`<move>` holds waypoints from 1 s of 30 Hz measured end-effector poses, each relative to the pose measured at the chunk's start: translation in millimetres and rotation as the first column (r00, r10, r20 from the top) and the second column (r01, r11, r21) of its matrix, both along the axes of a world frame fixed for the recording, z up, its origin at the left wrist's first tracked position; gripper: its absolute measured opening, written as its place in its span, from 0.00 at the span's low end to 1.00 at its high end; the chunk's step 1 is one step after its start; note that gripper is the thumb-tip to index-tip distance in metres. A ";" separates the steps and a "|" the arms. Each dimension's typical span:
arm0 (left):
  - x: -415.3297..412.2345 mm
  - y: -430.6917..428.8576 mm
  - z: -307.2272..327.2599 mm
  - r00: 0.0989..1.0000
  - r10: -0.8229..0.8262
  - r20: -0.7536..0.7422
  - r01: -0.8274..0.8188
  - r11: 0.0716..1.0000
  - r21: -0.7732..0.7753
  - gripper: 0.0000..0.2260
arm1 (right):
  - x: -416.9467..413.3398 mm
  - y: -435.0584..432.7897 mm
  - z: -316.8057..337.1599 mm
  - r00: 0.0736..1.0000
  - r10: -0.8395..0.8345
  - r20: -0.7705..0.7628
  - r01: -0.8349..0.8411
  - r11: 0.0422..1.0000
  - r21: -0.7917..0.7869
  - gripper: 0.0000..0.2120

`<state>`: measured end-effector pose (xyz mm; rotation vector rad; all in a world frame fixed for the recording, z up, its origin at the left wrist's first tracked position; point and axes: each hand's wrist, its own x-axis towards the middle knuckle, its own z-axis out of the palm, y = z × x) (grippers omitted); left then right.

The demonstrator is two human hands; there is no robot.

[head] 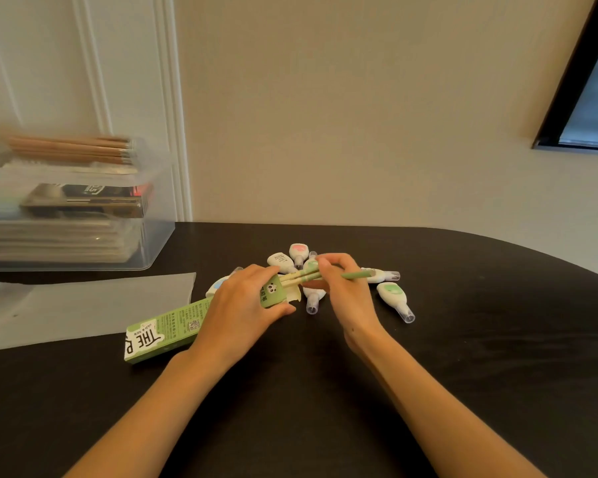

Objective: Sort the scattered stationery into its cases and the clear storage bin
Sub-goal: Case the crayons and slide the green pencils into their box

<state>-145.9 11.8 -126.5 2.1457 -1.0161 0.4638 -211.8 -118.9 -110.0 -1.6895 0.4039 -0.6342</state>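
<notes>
black table (463,357): left hand (242,305) grips green box (166,331) (pencils (299,276) protruding).

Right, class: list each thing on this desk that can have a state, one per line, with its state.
Green pencil box: lying flat, end flap open, held by left hand.
Green pencils: partly inside the box, pinched by right hand.
Correction tapes: loose on table, clear caps on.
Clear storage bin: uncovered, partly filled.

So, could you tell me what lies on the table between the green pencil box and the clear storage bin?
In the head view, a translucent plastic sheet lies between the green pencil box and the clear storage bin.
</notes>
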 end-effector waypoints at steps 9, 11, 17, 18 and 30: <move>-5.0 -0.7 -0.3 0.997 -0.060 0.038 0.055 0.992 0.115 0.29 | 0.3 -5.9 -2.3 0.998 -0.010 -0.063 0.002 0.992 -0.126 0.10; -6.5 -2.8 1.6 0.998 -0.032 0.050 0.024 0.988 0.150 0.29 | -0.6 -7.0 -0.4 0.999 -0.003 -0.037 -0.002 0.992 -0.123 0.11; -5.5 -6.2 10.1 0.988 0.148 -0.052 -0.117 0.918 0.379 0.29 | -0.9 -9.8 -2.5 1.000 0.018 0.000 -0.018 0.992 -0.126 0.13; -5.4 -5.7 11.7 0.989 0.127 -0.075 -0.086 0.911 0.403 0.29 | -0.7 -10.9 -2.9 1.000 0.026 0.006 -0.025 0.991 -0.131 0.13; -2.8 -14.8 35.7 0.904 -0.016 -0.427 0.134 0.960 0.247 0.11 | 1.1 -27.2 -4.6 0.994 0.002 0.110 0.003 0.999 -0.041 0.10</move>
